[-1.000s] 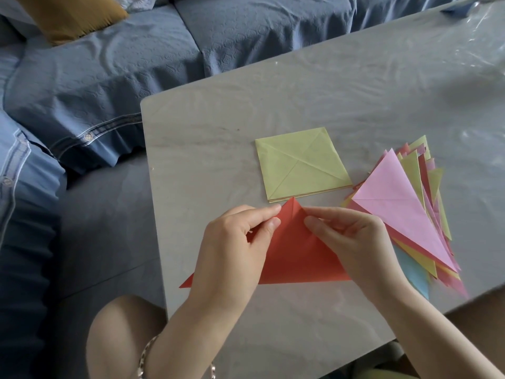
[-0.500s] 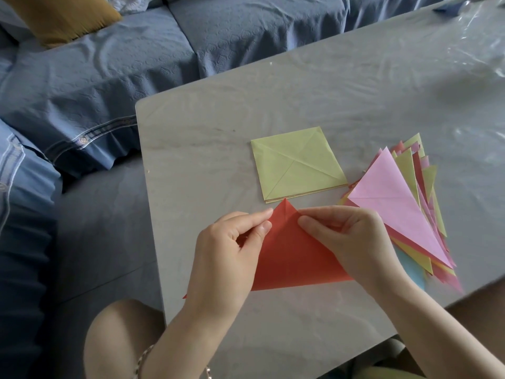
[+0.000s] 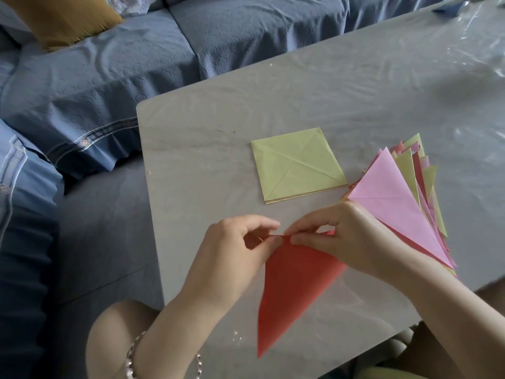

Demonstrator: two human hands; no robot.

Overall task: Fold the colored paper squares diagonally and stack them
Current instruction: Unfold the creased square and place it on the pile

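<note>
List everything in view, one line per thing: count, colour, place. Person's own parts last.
red paper: one, red, folded, pinched at its top by both hands, tip pointing toward the near table edge
square stack: one, sheet count unclear, yellow-green on top, table centre
triangle pile: one fanned pile, pink on top, yellow-green and red beneath, right of the square stack
table: one, pale grey, right of the view
sofa: one, blue, behind the table
cushion: one, mustard, top left on the sofa
blue cloth: one, striped buttoned edge, on the sofa at left
bracelet: one, silver, left wrist
left hand: pinches the red paper's top
right hand: pinches the red paper's top
</note>
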